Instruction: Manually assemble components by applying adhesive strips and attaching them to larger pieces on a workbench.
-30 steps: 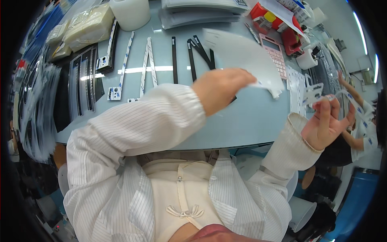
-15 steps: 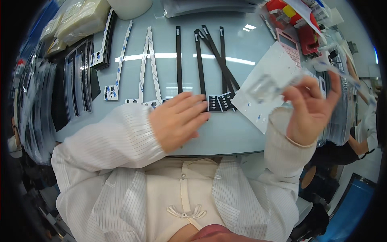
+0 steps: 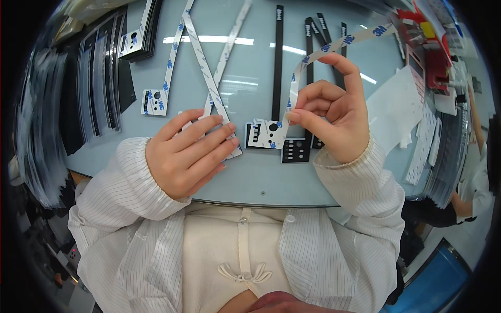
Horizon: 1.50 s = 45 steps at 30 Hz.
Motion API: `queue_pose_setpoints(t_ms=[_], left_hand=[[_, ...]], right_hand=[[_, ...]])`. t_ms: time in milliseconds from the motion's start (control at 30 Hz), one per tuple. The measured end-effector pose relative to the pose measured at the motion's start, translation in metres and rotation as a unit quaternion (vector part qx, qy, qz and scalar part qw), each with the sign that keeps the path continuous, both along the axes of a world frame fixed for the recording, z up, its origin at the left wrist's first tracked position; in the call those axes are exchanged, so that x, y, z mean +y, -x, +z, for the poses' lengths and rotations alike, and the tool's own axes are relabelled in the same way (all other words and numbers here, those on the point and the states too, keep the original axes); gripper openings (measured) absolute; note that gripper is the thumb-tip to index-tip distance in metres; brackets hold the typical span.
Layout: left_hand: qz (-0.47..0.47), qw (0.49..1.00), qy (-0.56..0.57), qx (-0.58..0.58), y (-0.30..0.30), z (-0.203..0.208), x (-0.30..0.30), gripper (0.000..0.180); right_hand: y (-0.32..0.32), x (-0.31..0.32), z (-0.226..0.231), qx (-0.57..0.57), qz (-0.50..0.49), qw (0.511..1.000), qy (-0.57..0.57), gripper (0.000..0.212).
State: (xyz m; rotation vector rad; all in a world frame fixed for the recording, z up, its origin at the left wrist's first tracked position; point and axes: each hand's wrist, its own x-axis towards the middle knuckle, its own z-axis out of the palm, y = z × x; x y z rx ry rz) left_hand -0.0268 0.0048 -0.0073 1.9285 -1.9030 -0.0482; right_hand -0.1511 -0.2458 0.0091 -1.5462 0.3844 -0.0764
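Note:
My right hand (image 3: 336,117) pinches, between thumb and fingers, an L-shaped adhesive-backed strip (image 3: 269,134) with white, blue-printed backing. Its square end with cutouts faces me low over the table, and its long tail curls up and away to the right. My left hand (image 3: 190,151) lies flat, fingers stretched, over the lower ends of white-backed strips (image 3: 201,52) that cross each other. Another white-backed strip (image 3: 155,101) lies left of them. Beneath and beyond my right hand are black strips (image 3: 279,57) and a black square end with small windows (image 3: 296,151).
A stack of dark strips (image 3: 140,41) and dark panels (image 3: 99,78) lie at the left, beside many clear plastic sheets (image 3: 44,141). White paper (image 3: 394,104), a pink calculator (image 3: 416,68) and a red bin (image 3: 437,68) are at the right. The glass table's edge (image 3: 261,204) runs before me.
My right hand has come left from over the white paper, where it held a blurred translucent piece, and now grips the L-shaped strip. My left hand has shifted left onto white-backed strips. The view has shifted.

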Motion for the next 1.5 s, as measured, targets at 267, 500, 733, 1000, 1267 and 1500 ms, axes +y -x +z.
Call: queue_pose_setpoints(t_ms=[267,500,733,1000,1267,1500], left_hand=[[-0.015,0.998,0.056,-0.034,-0.018,-0.007,0.006,0.023],[-0.147,0.981,0.119,-0.038,-0.022,-0.004,-0.005,0.019],[-0.073,0.997,0.016,-0.019,-0.049,-0.002,-0.028,0.035],[0.049,0.992,-0.019,-0.115,-0.051,0.000,-0.022,0.031],[0.054,0.991,0.035,-0.115,-0.050,-0.006,-0.029,0.025],[-0.168,0.981,0.101,-0.014,-0.034,0.002,-0.018,0.015]], right_hand=[[-0.002,-0.001,-0.008,0.000,0.021,0.999,0.033,0.081],[-0.005,-0.001,-0.011,-0.033,0.067,0.993,0.092,0.082],[-0.001,-0.002,-0.012,-0.010,0.019,0.999,0.046,0.084],[-0.001,-0.004,-0.014,-0.018,0.022,0.999,0.046,0.085],[-0.001,-0.002,-0.011,-0.021,0.011,0.998,0.052,0.085],[-0.005,0.002,-0.011,-0.037,0.038,0.997,0.062,0.085]])
